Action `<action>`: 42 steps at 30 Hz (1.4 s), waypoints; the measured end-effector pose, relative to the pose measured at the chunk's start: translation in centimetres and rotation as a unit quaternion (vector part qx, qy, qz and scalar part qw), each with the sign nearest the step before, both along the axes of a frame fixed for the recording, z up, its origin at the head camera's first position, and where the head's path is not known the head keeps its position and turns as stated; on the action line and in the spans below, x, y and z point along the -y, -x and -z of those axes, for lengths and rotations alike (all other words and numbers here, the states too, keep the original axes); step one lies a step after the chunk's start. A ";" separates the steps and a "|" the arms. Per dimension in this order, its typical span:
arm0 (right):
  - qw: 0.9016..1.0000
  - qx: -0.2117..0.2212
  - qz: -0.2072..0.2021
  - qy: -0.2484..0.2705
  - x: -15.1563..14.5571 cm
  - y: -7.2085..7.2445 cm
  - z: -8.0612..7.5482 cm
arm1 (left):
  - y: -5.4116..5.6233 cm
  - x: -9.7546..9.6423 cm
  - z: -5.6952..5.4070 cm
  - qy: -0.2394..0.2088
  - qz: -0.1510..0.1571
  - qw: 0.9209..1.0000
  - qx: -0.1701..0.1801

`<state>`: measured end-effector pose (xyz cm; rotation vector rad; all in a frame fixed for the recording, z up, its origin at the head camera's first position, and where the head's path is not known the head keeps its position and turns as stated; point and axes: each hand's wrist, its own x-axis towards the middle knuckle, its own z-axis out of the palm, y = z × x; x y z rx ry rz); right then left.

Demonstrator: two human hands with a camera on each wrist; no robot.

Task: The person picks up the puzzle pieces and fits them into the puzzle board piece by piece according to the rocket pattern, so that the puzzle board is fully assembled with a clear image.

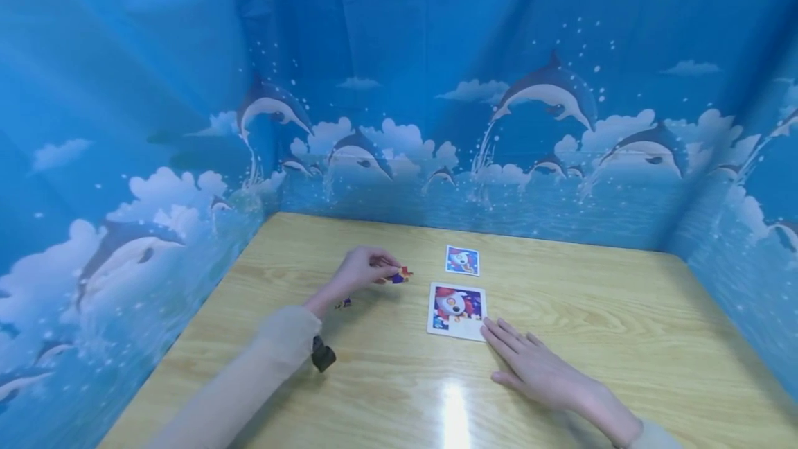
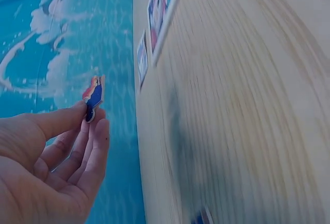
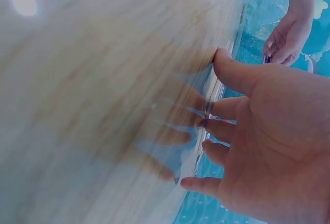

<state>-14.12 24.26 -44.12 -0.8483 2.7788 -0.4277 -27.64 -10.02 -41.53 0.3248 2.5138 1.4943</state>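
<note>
My left hand [image 1: 364,270] pinches a jigsaw piece [image 1: 401,274] between thumb and fingers, raised over the table. In the left wrist view that piece [image 2: 94,95] shows dark blue with red and orange along one side. To its right lies a white-framed puzzle board [image 1: 467,328], partly filled with a red-and-white cartoon figure; its lower part is bare white. My right hand [image 1: 539,369] is spread out beside the board, fingertips at its lower right edge. In the right wrist view, the right hand [image 3: 273,136] has its fingers extended, tips at the tabletop.
A small picture card [image 1: 463,260] with a similar figure lies behind the board. Another loose jigsaw piece [image 1: 344,303] is on the wooden table [image 1: 592,296], near the left wrist. A blue dolphin-print curtain [image 1: 424,89] encloses the back and sides.
</note>
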 end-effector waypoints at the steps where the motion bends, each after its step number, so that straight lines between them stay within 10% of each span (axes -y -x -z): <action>1: 1.000 0.001 0.000 0.000 0.0 0.0 0.0 | 0.0 -0.6 -0.1 0.001 0.004 1.000 0.003; 20: 1.000 -0.016 -0.005 -0.010 -0.1 0.2 0.3 | -1.1 -8.9 2.6 0.046 0.086 0.995 -0.001; 42: 1.000 -0.022 -0.008 -0.005 -0.1 0.1 0.2 | -2.3 -10.6 4.0 0.125 0.109 0.986 -0.031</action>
